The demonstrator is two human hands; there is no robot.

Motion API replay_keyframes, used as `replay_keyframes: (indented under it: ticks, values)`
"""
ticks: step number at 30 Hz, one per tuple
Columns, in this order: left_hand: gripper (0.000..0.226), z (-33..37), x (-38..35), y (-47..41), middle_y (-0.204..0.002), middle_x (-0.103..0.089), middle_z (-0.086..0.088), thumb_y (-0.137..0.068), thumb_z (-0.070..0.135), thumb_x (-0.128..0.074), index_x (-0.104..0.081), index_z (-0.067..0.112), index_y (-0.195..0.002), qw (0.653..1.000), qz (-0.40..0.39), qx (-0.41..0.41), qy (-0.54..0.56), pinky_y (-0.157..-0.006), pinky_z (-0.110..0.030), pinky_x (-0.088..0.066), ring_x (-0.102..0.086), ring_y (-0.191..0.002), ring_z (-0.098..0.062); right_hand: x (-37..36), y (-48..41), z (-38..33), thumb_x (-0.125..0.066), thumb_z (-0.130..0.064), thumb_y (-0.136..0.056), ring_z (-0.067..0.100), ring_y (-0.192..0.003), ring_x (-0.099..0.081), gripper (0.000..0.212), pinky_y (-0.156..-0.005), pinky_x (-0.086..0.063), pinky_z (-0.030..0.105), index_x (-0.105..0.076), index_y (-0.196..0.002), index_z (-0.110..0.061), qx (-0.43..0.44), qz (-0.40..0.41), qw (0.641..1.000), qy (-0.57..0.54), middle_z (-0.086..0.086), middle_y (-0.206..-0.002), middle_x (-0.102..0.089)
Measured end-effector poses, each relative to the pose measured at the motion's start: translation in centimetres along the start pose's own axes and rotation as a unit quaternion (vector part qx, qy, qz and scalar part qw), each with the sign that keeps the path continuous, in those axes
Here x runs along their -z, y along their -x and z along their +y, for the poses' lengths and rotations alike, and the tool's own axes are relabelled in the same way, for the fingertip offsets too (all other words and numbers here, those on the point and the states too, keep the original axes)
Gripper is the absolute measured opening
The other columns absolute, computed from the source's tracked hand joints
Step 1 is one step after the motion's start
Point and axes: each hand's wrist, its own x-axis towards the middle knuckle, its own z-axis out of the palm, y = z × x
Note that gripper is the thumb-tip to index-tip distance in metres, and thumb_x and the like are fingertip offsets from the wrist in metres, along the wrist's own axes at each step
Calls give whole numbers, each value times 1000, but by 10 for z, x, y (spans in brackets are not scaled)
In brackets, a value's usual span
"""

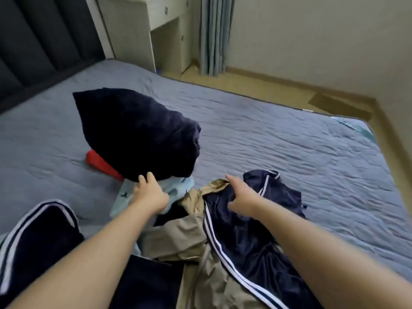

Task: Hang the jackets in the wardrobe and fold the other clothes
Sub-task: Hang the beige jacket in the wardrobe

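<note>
On the grey-blue quilted bedspread [289, 141], a bulky dark navy fleece garment [138, 132] stands heaped at left centre, covering a red cloth [98, 162]; the left hand [149, 192] reaches its near edge with fingertips touching, though whether it pinches the fabric I cannot tell; the right hand [242, 195], fingers loosely extended, rests on a navy white-striped satin jacket [249, 237] lying over a shiny tan jacket [178, 237], near right; a pale blue garment [178, 186] lies between the hands.
</note>
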Motion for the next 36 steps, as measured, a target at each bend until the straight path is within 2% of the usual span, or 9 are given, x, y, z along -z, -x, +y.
replay_keyframes:
  ticks: [8, 13, 18, 21, 24, 27, 31, 34, 36]
  values:
    - [69, -51, -164, 43, -155, -17, -5, -90, 27, -48, -14, 15, -149, 973, -146, -110, -139, -112, -45, -29, -18, -143, -26, -151, 56, 122, -61, -23, -84, 25, -142, -27, 84, -111, -33, 39, -11, -153, -24, -132, -112, 981, 82, 5, -159, -13]
    - [54, -50, -203, 57, -146, -32, -2, -89, 25, -47, -31, 18, -140, 962, -145, -182, -145, -105, -42, -36, -31, -134, -24, -196, 61, 133, -44, -7, -93, 30, -112, -51, 31, -82, -41, 36, -42, -123, -13, -98, -24, 964, 247, 9, -126, -48]
    - [83, -42, -217, 70, -157, -10, -4, -87, 26, -59, -5, 23, -151, 959, -98, -236, -125, -107, -40, -35, -25, -140, -25, -176, 72, 129, -38, -5, -88, 33, -77, -52, 17, -62, -35, 35, -39, -72, -13, -130, 81, 988, -34, 9, -76, -54]
    - [94, -22, -206, 78, -160, 9, 1, -84, 16, -63, -1, 33, -152, 930, -71, -345, -101, -109, -37, -33, -16, -143, -22, -155, 116, 105, -39, -7, -83, 23, -63, -49, 16, -59, -36, 38, -37, -68, -14, 44, 35, 990, -126, 3, -63, -48]
    - [38, 4, -190, 95, -146, -33, -7, -89, 3, -49, -56, 9, -126, 923, -175, -337, 69, -107, -31, -32, -42, -124, -12, -141, 161, 96, -39, -23, -79, 18, -56, -42, 10, -56, -35, 40, -32, -73, -19, 161, -6, 980, -121, -1, -60, -42]
    - [18, 15, -171, 124, -107, -57, -23, -96, -7, -39, -56, -6, -102, 899, -294, -146, 291, -84, -23, -44, -62, -89, -12, -116, 175, 119, -56, -43, -76, 17, -78, -59, 29, -64, -46, 36, -44, -100, -33, 121, 93, 988, -4, -9, -88, -57]
    - [39, 34, -121, 158, -73, -66, -8, -95, 17, -36, -68, 12, -74, 740, -319, -55, 590, -66, -24, -51, -64, -69, -15, -94, 167, 158, -69, -48, -75, 28, -140, -23, 88, -105, -31, 51, -17, -145, -38, -92, 94, 984, 118, -2, -152, -17]
    - [44, 27, -75, 176, -75, -72, -8, -90, 31, -41, -76, 13, -71, 701, -272, -70, 655, -55, -22, -55, -70, -67, -17, -91, 154, 150, -55, -39, -91, 33, -143, -20, 51, -111, -23, 52, -40, -139, -30, -189, 70, 976, -79, 5, -154, -25]
    - [41, 16, -45, 180, -92, -73, -13, -82, 37, -47, -77, 9, -84, 700, -244, -77, 667, -70, -27, -58, -71, -83, -20, -92, 141, 116, -45, -21, -98, 34, -128, -46, 35, -108, -35, 42, -54, -131, -12, -228, 118, 899, -354, 16, -137, -52]
